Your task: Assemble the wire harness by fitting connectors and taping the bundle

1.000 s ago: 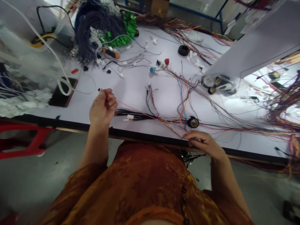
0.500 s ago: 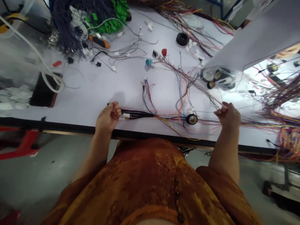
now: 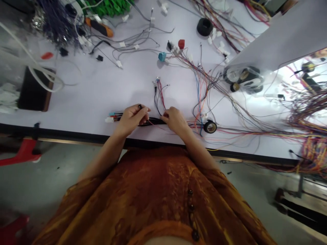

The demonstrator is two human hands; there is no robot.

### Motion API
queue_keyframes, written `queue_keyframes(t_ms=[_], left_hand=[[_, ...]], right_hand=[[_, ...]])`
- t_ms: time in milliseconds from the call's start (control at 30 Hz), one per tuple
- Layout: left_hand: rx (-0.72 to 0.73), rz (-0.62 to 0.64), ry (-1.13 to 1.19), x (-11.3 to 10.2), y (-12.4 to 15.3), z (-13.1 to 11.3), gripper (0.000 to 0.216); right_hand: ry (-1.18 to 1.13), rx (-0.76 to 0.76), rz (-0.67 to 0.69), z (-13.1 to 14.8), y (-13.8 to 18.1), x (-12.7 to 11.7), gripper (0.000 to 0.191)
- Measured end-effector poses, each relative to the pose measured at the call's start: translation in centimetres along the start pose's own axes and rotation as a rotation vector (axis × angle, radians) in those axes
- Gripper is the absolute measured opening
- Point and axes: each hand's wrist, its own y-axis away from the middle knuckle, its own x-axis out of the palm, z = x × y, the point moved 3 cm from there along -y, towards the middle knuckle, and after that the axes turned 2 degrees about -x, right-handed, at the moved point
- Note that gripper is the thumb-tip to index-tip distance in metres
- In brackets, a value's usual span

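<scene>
A wire harness (image 3: pixel 153 121) with black sleeving lies along the near side of the table. My left hand (image 3: pixel 133 119) is closed over its left part and pinches a thin reddish wire (image 3: pixel 154 124). A small black piece (image 3: pixel 140 106) shows at its fingers; its kind is unclear. White and blue connectors (image 3: pixel 109 119) stick out left of this hand. My right hand (image 3: pixel 175 119) has its fingertips pinched at the harness, where a short branch of red and dark wires (image 3: pixel 160 95) leaves it. Exactly which wire these fingers grip is hidden.
A roll of black tape (image 3: pixel 210 127) stands on the harness wires to the right, another black roll (image 3: pixel 204 27) farther back. Loose wires with red (image 3: pixel 181 44) and teal (image 3: pixel 161 56) connectors lie behind. A phone (image 3: pixel 35 89) and an orange-handled tool (image 3: pixel 99 27) are at left.
My right hand has moved far left, from the wires at right to the harness beside my left hand. My left hand has shifted right, uncovering connectors at the harness's left end. The view has tilted slightly.
</scene>
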Motion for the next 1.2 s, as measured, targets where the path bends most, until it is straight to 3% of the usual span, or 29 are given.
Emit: queue_keyframes(t_ms=[167,400,600,733,867,967,1100,1200], left_hand=[[-0.025,0.03,-0.111,0.4,-1.3,0.2,0.02],[-0.132,0.028,-0.18,1.8,-3.8,0.8,0.02],[-0.271,0.058,0.083,3.9,-5.2,1.0,0.015],[-0.144,-0.015,0.234,3.2,-5.0,0.4,0.01],[0.033,-0.214,0.308,0.8,-4.0,0.0,0.016],[0.059,-0.277,0.315,-0.2,-3.1,0.5,0.015],[0.083,-0.256,0.317,-0.6,-2.4,1.2,0.02],[0.109,-0.234,0.334,-0.6,-2.1,1.3,0.02]], right_hand=[[0.01,-0.029,0.012,-0.4,-0.1,0.8,0.011],[-0.379,0.015,-0.131,-2.4,2.0,1.0,0.007],[-0.532,-0.01,-0.246,-2.9,2.1,2.1,0.006],[-0.59,0.015,-0.3,-3.4,1.3,2.8,0.006],[-0.569,0.05,-0.298,-3.9,1.3,3.0,0.008],[-0.525,0.054,-0.351,-3.6,1.8,2.3,0.009],[-0.407,-0.139,-0.564,-0.7,1.6,1.0,0.012],[-0.502,-0.301,-0.383,2.3,-0.4,2.0,0.015]])
